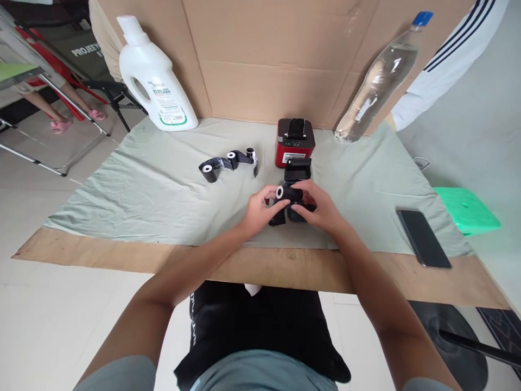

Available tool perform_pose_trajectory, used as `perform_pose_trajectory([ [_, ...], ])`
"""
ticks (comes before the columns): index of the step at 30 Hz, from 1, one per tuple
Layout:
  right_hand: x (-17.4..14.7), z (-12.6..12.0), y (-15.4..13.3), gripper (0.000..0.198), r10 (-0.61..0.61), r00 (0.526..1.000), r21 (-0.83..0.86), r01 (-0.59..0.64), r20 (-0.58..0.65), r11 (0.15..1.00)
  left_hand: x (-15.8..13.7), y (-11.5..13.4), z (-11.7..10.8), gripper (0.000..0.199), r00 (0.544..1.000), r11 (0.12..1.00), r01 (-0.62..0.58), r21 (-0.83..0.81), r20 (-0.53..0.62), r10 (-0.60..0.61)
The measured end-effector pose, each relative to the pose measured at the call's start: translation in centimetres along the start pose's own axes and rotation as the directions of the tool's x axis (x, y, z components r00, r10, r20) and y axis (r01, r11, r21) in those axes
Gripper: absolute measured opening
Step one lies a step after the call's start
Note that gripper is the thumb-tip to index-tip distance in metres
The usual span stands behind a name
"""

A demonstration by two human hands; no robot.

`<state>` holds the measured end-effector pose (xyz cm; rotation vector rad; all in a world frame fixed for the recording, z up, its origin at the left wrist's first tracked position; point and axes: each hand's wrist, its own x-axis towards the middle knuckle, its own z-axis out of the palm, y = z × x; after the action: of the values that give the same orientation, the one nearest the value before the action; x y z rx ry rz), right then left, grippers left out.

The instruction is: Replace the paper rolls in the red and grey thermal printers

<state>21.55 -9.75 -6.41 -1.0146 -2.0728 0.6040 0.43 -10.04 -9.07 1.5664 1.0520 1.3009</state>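
Note:
Between my two hands is a small black roll (290, 194) with a white core ring at its left end. The fingers and thumb of my left hand (260, 210) pinch its left end, and those of my right hand (319, 207) close on its right end. Just below it, partly hidden by my fingers, lies a black device (296, 213); a raised black lid-like part (297, 169) stands behind the roll. A strip of black film (277, 218) hangs under my left thumb. Farther back stands a red and black box-shaped machine (295, 143) with black film on top.
Left of my hands lie several black rolls (209, 172) joined by film. A white detergent bottle (157, 76) and a clear water bottle (380, 81) lean against the cardboard (268, 87). A phone (423, 239) rests at the right; a green stool (468, 210) stands beyond the table edge.

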Motion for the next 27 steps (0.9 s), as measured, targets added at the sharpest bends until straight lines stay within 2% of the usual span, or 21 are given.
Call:
perform_pose_trajectory([
  [3,-0.1,-0.4,0.0,0.031,-0.054,0.998,-0.019,0.054,-0.017,0.998,0.0,-0.1,0.3,0.039,0.995,0.987,0.084,-0.138,0.057,-0.077],
  [6,-0.1,-1.3,0.1,0.031,-0.023,0.997,-0.039,0.02,-0.067,0.999,-0.1,-0.4,0.4,0.051,0.99,0.981,0.1,-0.165,0.119,-0.081],
  [9,0.1,-2.6,0.5,0.034,0.062,0.986,-0.065,-0.072,-0.154,0.995,-0.5,-0.6,0.3,0.067,0.988,0.996,0.034,-0.077,0.155,-0.022],
  [12,0.6,-4.1,0.9,0.037,0.124,0.971,-0.091,-0.145,-0.205,0.985,-1.0,-0.7,0.1,0.067,0.964,0.996,-0.081,0.042,0.255,0.067],
  [14,1.2,-5.0,1.0,0.037,0.151,0.972,-0.112,-0.173,-0.178,0.979,-1.3,-0.9,0.1,0.063,0.931,0.974,-0.199,0.111,0.333,0.152],
  [16,2.0,-5.7,1.0,0.036,0.174,0.981,-0.149,-0.186,-0.085,0.971,-1.4,-1.1,0.1,0.059,0.878,0.919,-0.356,0.171,0.397,0.266],
  [20,3.2,-5.7,1.2,0.036,0.206,0.971,-0.28,-0.165,0.124,0.946,-1.0,-1.3,0.3,0.049,0.748,0.718,-0.629,0.297,0.481,0.457],
  [24,3.7,-5.0,1.7,0.038,0.243,0.95,-0.404,-0.148,0.194,0.903,-0.8,-1.1,0.7,0.037,0.662,0.559,-0.743,0.368,0.528,0.532],
  [27,3.9,-4.7,1.9,0.039,0.263,0.936,-0.462,-0.131,0.233,0.877,-0.8,-1.3,1.3,0.032,0.626,0.5,-0.779,0.378,0.502,0.596],
])
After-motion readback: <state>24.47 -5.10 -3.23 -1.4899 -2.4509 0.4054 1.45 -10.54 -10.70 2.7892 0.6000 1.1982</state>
